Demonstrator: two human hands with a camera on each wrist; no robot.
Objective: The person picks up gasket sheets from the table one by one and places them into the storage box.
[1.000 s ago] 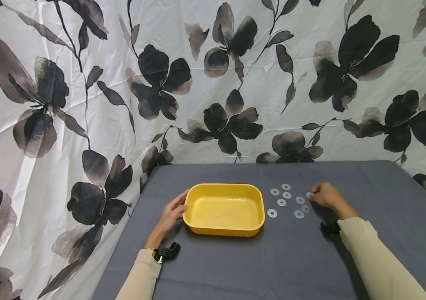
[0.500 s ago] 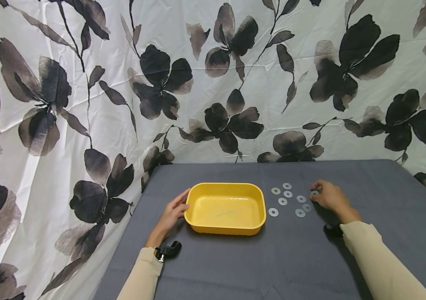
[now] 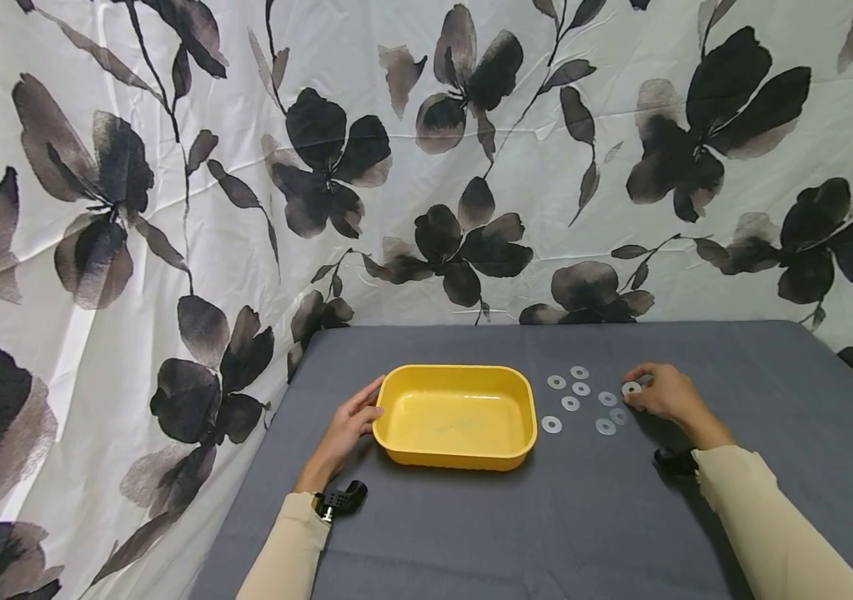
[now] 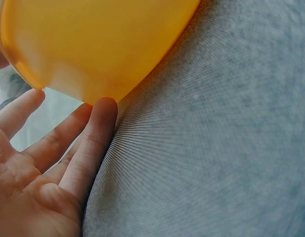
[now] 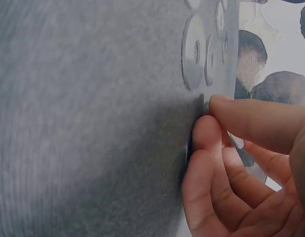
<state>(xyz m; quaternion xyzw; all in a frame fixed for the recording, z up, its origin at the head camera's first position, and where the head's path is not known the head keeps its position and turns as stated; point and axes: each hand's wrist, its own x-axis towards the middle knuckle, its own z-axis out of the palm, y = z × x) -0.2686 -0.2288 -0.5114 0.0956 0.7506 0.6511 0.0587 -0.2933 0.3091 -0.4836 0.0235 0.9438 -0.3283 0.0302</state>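
A yellow rectangular plastic tray (image 3: 456,457) sits on the grey tabletop. My left hand (image 3: 343,432) lies at its left end, with the thumb at the rim. In the left wrist view the fairly straight fingers (image 4: 99,116) touch the tray's outer wall (image 4: 108,59). To the right of the tray, my right hand (image 3: 664,393) pinches a flat metal washer (image 3: 631,388) between thumb and fingertips. That washer is mostly hidden by the fingers in the right wrist view. Several more washers (image 3: 551,425) lie spread between the tray and the right hand.
Grey cloth (image 3: 486,533) covers the table, whose far edge runs just behind the tray and washers. Behind it hangs a white curtain (image 3: 396,192) with dark flower prints. Each wrist carries a small black device (image 3: 346,498).
The right fingers, earlier at the edge of the farthest right washer, now pinch it, its face turned to the head camera. The left hand stays at the tray. The head view has shifted slightly.
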